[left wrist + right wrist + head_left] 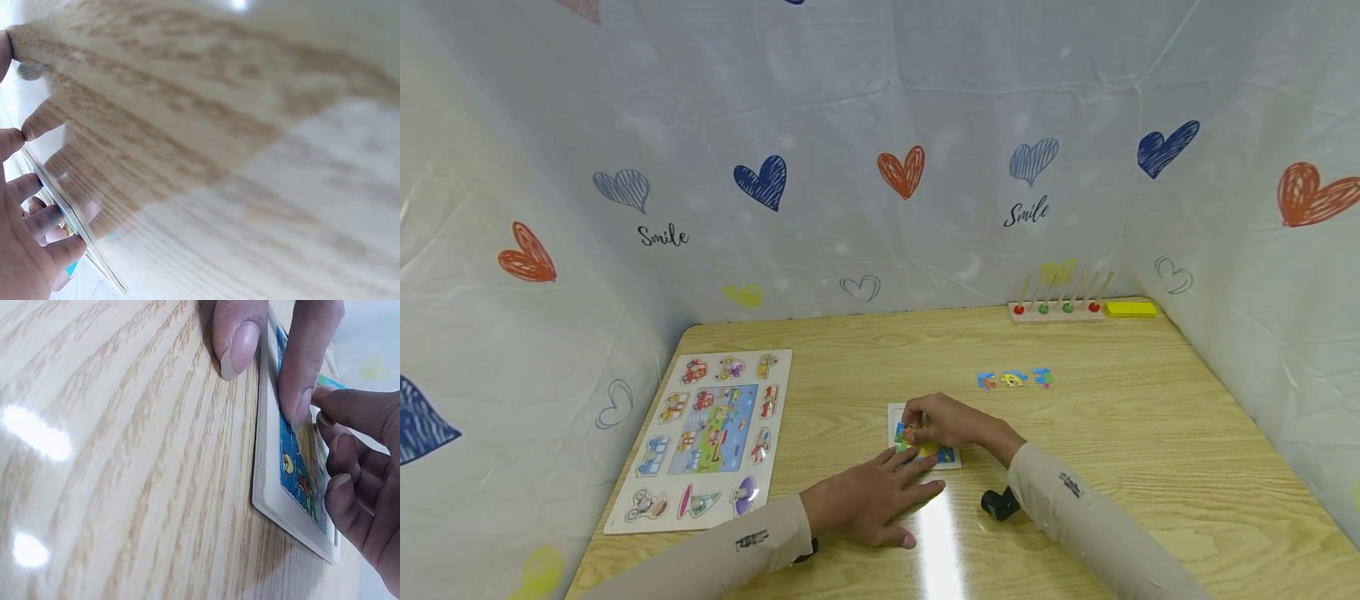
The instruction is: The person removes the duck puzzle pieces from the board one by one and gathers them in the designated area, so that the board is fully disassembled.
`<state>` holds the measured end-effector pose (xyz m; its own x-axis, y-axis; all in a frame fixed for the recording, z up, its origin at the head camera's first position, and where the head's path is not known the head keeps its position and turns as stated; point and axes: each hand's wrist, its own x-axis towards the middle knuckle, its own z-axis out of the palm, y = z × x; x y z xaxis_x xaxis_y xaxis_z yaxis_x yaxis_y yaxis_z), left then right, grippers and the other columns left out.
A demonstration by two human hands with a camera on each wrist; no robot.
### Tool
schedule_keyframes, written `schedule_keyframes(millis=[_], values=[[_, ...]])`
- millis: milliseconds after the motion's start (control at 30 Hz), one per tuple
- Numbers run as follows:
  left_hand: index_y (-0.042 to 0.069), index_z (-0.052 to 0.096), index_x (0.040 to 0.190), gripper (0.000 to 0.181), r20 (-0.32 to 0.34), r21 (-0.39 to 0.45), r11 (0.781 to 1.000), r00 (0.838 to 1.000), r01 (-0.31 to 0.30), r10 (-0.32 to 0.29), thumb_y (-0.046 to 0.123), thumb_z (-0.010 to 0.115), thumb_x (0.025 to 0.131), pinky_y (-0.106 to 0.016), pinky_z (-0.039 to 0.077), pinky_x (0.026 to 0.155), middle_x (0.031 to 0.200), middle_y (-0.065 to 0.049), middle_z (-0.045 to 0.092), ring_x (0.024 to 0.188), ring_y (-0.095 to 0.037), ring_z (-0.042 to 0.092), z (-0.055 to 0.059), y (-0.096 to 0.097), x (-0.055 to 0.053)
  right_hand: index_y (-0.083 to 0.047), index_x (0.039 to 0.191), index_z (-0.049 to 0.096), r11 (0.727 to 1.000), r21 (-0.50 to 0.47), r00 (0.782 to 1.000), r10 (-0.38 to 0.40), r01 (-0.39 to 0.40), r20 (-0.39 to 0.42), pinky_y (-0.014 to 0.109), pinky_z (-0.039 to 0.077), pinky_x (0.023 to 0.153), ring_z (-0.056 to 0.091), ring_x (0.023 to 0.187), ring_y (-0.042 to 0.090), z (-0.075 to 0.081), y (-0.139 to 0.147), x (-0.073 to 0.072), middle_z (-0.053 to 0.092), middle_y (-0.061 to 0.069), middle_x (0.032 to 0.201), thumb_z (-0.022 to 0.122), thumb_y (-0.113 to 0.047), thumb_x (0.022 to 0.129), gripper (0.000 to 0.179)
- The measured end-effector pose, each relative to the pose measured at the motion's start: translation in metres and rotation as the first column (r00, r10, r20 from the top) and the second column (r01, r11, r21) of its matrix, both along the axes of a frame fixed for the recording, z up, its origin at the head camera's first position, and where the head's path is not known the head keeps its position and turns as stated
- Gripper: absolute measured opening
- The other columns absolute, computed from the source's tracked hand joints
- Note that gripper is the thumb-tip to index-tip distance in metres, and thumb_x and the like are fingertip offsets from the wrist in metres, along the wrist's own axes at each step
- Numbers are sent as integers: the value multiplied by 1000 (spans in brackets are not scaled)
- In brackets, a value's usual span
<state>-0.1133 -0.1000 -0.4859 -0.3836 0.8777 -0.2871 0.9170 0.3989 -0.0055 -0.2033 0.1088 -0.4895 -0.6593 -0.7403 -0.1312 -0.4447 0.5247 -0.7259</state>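
A small jigsaw puzzle [951,458] in a white frame lies on the table in front of me, its blue picture partly hidden under my hands. My left hand [883,496] is spread flat, with fingertips on the near left part of the frame [265,481] and picture. From the far side, my right hand [951,421] bends over the puzzle, thumb and fingers pinching a jigsaw piece [329,382] with green and blue on it. Most of that piece is covered by the fingers. In the left wrist view, the left fingers [44,222] reach over the frame's edge.
Three loose jigsaw pieces [1015,378] lie farther back on the right. A vehicle peg puzzle board [782,375] takes up the left side. At the back right stand a pegged wooden rack [1056,312] with beads and a yellow block [1131,309]. Printed curtains surround the table [850,358].
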Motion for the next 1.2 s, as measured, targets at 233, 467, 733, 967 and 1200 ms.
schedule_keyframes(millis=[233, 467, 733, 967, 1200], values=[[23, 17, 163, 76, -1, 7, 1000, 1000, 2, -2, 66, 28, 102, -48, 30, 121, 170, -10, 11, 155, -34, 16, 1, 0, 0, -16, 93, 70, 999, -25, 1000, 27, -27, 12, 25, 48, 68, 55, 78, 10, 1, 2, -1, 64, -8, 87, 68, -20, 97, 6], [24, 15, 163, 76, 3, 1, 1000, 1000, -3, 3, 67, 28, 101, -48, 30, 121, 170, -9, 9, 155, -33, 14, -1, 1, 0, -18, 93, 68, 999, -42, 1000, 14, -13, 6, 26, 47, 69, 55, 77, 10, 0, 6, -2, 64, -9, 89, 66, -22, 99, 7], [24, 15, 163, 76, 20, 4, 1000, 1000, -7, 7, 67, 28, 102, -48, 28, 122, 170, -9, 10, 155, -33, 17, -1, 0, 0, -13, 99, 65, 995, -84, 997, -40, 45, 59, 27, 51, 72, 60, 83, 13, 4, 16, -5, 67, -1, 100, 64, -18, 100, 5], [24, 16, 163, 76, 14, 15, 1000, 1000, -4, 4, 67, 29, 102, -49, 28, 122, 170, -9, 9, 155, -34, 17, -1, 1, 0, -10, 110, 64, 990, -120, 993, -59, 71, 98, 25, 52, 62, 61, 70, 17, 1, 24, -8, 65, 7, 94, 62, -14, 101, 11], [25, 16, 163, 76, 6, 4, 1000, 1000, -9, 9, 67, 29, 101, -48, 27, 122, 170, -9, 10, 155, -33, 16, -1, 1, 1, -12, 114, 64, 989, -120, 995, -79, 85, 58, 25, 52, 64, 61, 73, 12, 0, 31, -8, 65, 2, 94, 63, -15, 100, 15]])
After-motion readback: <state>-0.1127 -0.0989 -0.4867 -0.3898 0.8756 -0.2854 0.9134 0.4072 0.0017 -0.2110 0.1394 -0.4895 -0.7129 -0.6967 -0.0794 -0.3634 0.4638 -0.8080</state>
